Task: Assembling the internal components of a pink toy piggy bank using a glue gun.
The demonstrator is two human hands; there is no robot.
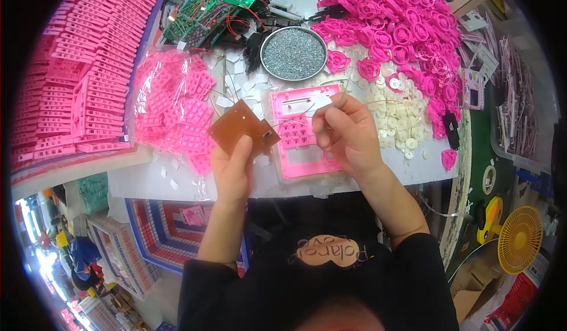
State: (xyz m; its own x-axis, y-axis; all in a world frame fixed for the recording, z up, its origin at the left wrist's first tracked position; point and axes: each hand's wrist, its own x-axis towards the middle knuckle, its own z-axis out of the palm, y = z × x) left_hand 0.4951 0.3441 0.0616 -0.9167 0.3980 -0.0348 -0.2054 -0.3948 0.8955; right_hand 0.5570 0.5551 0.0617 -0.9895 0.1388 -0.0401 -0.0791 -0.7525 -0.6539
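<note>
My left hand [229, 174] grips a brown circuit board [233, 127], thumb on its face and the fingers behind it, out of sight. Thin wires run from the board toward my right hand [352, 135], whose fingertips are pinched around a wire [295, 135]. Beneath both hands lies a pink plastic housing [313, 169], a rectangular frame with a pink keypad piece [293, 131] in it. A small white piece shows by my right fingertips; I cannot tell whether it is held.
A round dish of small screws [293, 53] stands beyond the housing. Pink ring parts [407, 20] and white discs [404, 118] are heaped to the right. Bagged pink keypads [171, 100], stacked pink casings [88, 77] and green circuit boards [204, 15] fill the left and back.
</note>
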